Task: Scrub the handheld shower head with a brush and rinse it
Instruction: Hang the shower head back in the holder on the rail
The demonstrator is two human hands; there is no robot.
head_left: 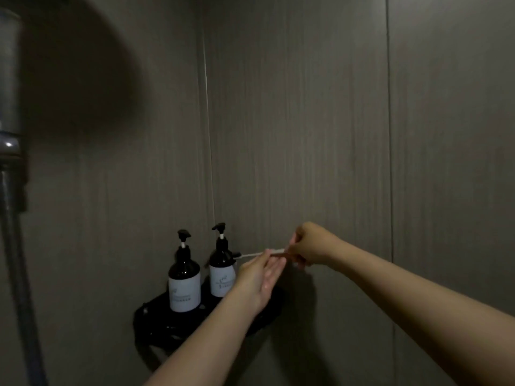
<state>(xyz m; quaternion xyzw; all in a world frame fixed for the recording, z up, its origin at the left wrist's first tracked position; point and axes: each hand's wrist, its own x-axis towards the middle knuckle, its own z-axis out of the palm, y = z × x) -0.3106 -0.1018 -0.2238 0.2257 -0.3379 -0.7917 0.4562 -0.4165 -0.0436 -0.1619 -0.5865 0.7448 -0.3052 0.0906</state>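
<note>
- Our two forearms reach in from the lower right toward the corner of a dim shower stall and meet in front of the shelf.
- Our right hand [312, 243] is the higher and farther one; its fingers are curled round the rear end of a thin brush [250, 254] and grip it.
- We see the brush's pale stem lying almost level and pointing left, its small dark head just beside the neck of the nearer pump bottle.
- Our left hand [259, 277] sits under the stem with the palm turned up and the fingers straight and together; the fingertips touch the stem without closing round it.
- On the black corner shelf [150, 316] stand two dark pump bottles with white labels, the left bottle [184, 277] and the right bottle [221, 271], upright and side by side.
- Well apart from our hands, at the far left edge of the frame, the handheld shower head [9, 73] shows only as a blurred grey upright handle.
- It sits in a dark holder [11, 151], and a hose [19, 274] runs down below it; we cannot make out the spray face.
- Grey streaked wall panels [306, 107] fill the background, and a pale seam [207, 121] runs down the corner to the bottles.
</note>
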